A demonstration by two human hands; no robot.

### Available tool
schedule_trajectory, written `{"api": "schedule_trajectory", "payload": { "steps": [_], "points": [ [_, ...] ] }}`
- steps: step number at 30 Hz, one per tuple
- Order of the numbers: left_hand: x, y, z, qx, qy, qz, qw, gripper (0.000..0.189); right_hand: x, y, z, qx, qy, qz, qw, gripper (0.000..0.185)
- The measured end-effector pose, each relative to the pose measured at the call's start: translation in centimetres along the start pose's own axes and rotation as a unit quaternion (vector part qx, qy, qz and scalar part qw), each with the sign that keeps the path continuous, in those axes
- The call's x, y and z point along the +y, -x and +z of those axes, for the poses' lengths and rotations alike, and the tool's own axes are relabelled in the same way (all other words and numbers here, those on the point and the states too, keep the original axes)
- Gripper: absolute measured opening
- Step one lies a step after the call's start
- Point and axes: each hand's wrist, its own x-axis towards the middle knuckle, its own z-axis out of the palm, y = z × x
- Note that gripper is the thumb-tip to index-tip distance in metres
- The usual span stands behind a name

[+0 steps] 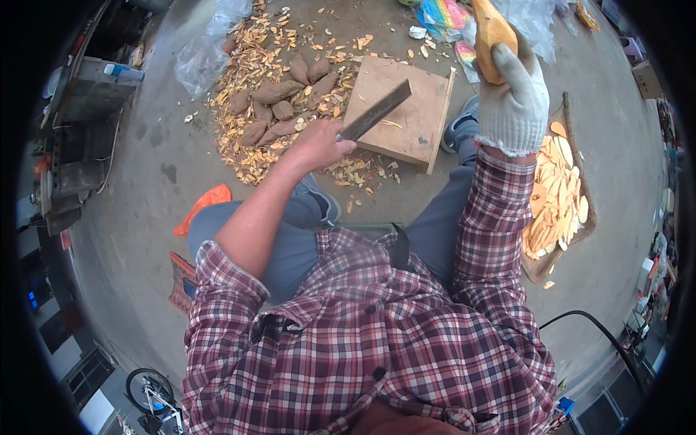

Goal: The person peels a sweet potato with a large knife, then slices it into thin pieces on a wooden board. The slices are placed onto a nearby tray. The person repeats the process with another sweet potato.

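Note:
My bare left hand (321, 144) grips the handle of a long, narrow, square-tipped knife (380, 109). Its dark blade slants up and right over a low wooden stool or box (405, 89), which has a few orange scraps on top. At the upper right, my right hand (514, 98), in a white knit glove, holds up a peeled orange sweet potato (496, 41). Several unpeeled sweet potatoes (278, 91) lie left of the stool, among scattered peelings (234, 136). Beside my right forearm, many sweet potato slices (554, 196) are heaped on a brown woven mat or sack (587, 217).
Clear plastic bags (201, 60) lie beyond the peelings, with a rainbow-striped bag (443, 22) at the top. An orange plastic bag (204, 206) is by my left knee. My shoes (462, 122) flank the stool. A bicycle (155, 397) stands at lower left, and a black cable (603, 326) curves at lower right.

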Motion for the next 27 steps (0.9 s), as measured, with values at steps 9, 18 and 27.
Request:
{"api": "schedule_trajectory", "payload": {
  "steps": [9,18,27],
  "points": [
    [-2.2,-4.9,9.7,-0.115,0.020,0.024,0.993,0.041,-1.5,0.8,-1.9,0.009,-0.034,0.018,0.999,0.056],
    [-10.5,-9.4,3.3,0.170,-0.008,-0.238,0.956,0.036,-3.4,1.6,-2.9,0.099,-0.004,0.039,0.994,0.054],
    [0.6,-12.0,8.5,-0.097,0.013,-0.017,0.995,0.044,-3.7,2.1,-3.1,0.119,-0.020,0.064,0.991,0.057]
  ]
}}
